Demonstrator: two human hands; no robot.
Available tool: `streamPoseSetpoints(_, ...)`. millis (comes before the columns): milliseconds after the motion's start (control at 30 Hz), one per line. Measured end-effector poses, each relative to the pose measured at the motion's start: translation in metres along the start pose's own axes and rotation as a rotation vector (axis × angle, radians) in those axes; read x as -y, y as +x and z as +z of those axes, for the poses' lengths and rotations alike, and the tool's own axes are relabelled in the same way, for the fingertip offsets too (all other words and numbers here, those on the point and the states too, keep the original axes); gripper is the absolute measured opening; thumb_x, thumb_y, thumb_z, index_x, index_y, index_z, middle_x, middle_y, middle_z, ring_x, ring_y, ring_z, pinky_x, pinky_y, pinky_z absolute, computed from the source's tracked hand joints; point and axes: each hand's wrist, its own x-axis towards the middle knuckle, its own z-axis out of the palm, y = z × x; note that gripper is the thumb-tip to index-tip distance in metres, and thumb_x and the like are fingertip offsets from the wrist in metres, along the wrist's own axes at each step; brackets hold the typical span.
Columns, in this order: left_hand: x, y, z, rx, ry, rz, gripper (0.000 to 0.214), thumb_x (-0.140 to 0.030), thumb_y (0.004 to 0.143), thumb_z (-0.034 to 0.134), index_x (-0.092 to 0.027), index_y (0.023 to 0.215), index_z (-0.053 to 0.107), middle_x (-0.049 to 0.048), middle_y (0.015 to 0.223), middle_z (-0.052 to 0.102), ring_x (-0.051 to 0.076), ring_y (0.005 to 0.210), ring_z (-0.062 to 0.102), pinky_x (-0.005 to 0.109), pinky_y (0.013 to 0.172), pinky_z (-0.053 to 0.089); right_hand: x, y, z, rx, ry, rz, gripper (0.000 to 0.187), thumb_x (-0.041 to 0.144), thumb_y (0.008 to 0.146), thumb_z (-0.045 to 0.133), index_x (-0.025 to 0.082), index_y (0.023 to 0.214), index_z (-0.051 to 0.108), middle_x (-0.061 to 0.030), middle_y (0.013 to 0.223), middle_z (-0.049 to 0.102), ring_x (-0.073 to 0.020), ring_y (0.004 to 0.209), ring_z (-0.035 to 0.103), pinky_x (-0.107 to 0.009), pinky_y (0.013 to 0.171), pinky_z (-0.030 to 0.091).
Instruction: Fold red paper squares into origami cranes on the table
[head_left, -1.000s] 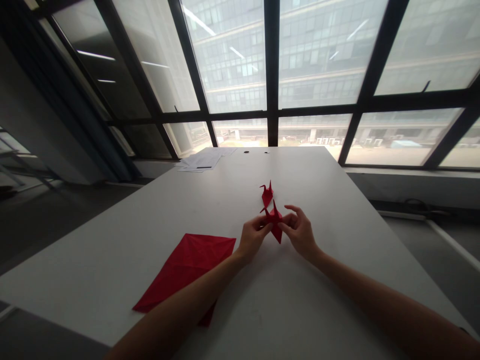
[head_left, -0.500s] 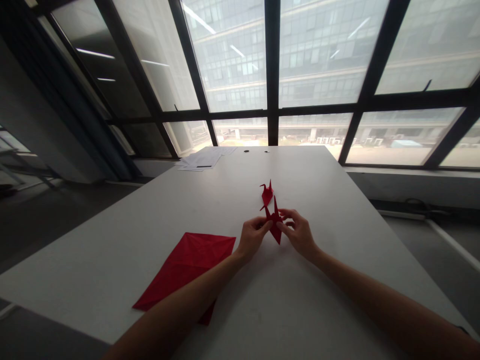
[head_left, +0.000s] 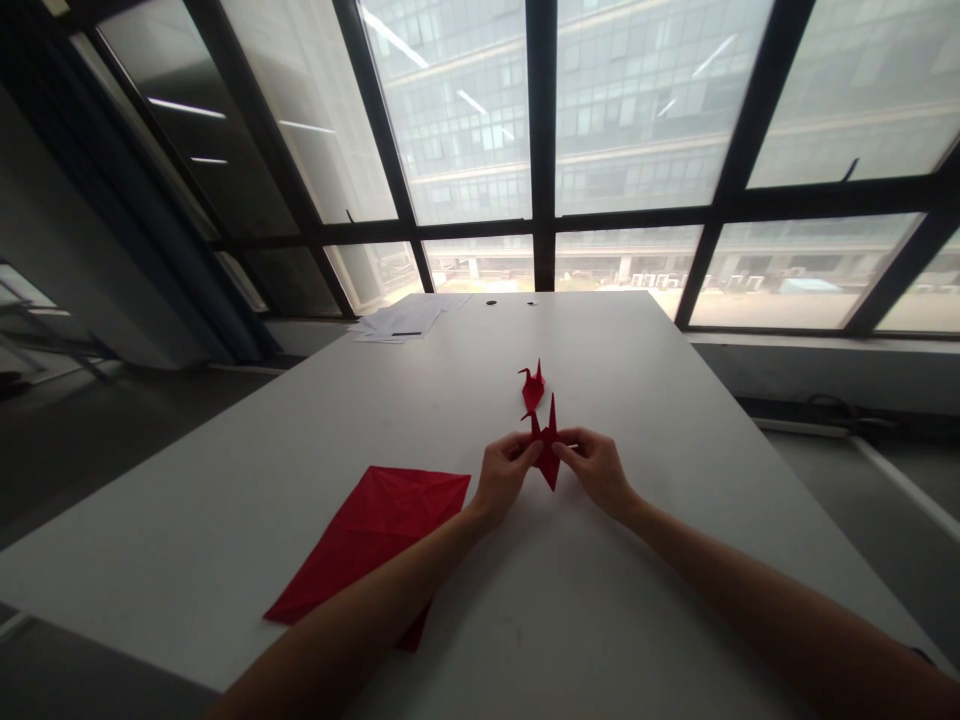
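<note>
Between my two hands is a red origami crane (head_left: 550, 462), its lower point down and two thin points sticking up. The left one of these points is bent over at its tip. My left hand (head_left: 507, 472) pinches the crane's left side between thumb and fingers. On the other side, my right hand (head_left: 595, 466) grips it the same way, thumb in front. Just beyond stands a second red paper crane (head_left: 533, 388) on the table, untouched. A creased sheet of red paper (head_left: 367, 530) lies to the left, partly covered by my left forearm.
The white table (head_left: 637, 380) reaches to the tall windows (head_left: 630, 120). Loose white papers (head_left: 401, 316) lie at its far left corner. Two small round spots show near the far edge. A dark curtain (head_left: 142, 200) hangs at the left.
My right hand's fingers have closed in on the crane's right side, and the crane has turned slightly more upright. The second crane and the red sheet stay in place.
</note>
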Motion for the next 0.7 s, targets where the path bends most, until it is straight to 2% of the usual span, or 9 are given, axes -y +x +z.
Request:
streamPoseSetpoints(200, 0.004, 0.002, -0.002, -0.024, -0.102, -0.068, 0.035, -0.039, 0.079, 0.077, -0.012, 0.102, 0.076, 0.0113, 0.095, 0.075, 0.023, 0.085, 0.068, 0.036, 0.080, 0.054, 0.000, 0.001, -0.001, 0.011, 0.048, -0.010, 0.027, 0.041, 0.087, 0.063, 0.021, 0.099, 0.076, -0.0050, 0.086, 0.076, -0.0193, 0.073, 0.065, -0.032, 0.065, 0.052)
streamPoseSetpoints(333, 0.011, 0.003, -0.006, -0.040, -0.065, -0.084, 0.035, -0.039, 0.079, 0.078, -0.012, 0.102, 0.077, 0.0114, 0.096, 0.076, 0.019, 0.079, 0.066, 0.029, 0.070, 0.050, -0.001, 0.001, -0.001, -0.005, 0.066, -0.006, 0.022, 0.035, 0.081, 0.068, 0.019, 0.093, 0.077, -0.0038, 0.079, 0.075, -0.0170, 0.066, 0.062, -0.030, 0.062, 0.050)
streamPoseSetpoints(467, 0.008, 0.002, -0.004, 0.000, -0.110, -0.092, 0.036, -0.038, 0.079, 0.079, -0.012, 0.103, 0.076, 0.0125, 0.096, 0.075, 0.021, 0.082, 0.067, 0.033, 0.075, 0.052, 0.000, 0.000, 0.000, -0.007, 0.070, -0.015, 0.018, 0.033, 0.079, 0.071, 0.018, 0.088, 0.076, -0.0052, 0.081, 0.076, -0.0189, 0.071, 0.066, -0.031, 0.065, 0.054)
streamPoseSetpoints(633, 0.001, 0.000, 0.000, 0.014, -0.118, -0.092, 0.038, -0.039, 0.077, 0.080, -0.010, 0.102, 0.076, 0.0121, 0.089, 0.075, 0.023, 0.080, 0.067, 0.036, 0.075, 0.053, -0.002, -0.001, 0.001, -0.015, 0.077, -0.044, 0.029, 0.031, 0.079, 0.073, 0.019, 0.106, 0.073, -0.0031, 0.078, 0.073, -0.0184, 0.068, 0.066, -0.031, 0.063, 0.055)
streamPoseSetpoints(700, 0.000, -0.001, 0.000, 0.012, -0.103, -0.090, 0.037, -0.038, 0.077, 0.080, -0.010, 0.100, 0.077, 0.0121, 0.089, 0.075, 0.022, 0.078, 0.066, 0.034, 0.074, 0.053, -0.003, -0.002, 0.001, -0.020, 0.066, -0.051, 0.025, 0.031, 0.080, 0.073, 0.019, 0.101, 0.074, -0.0047, 0.082, 0.075, -0.0198, 0.072, 0.068, -0.032, 0.066, 0.056)
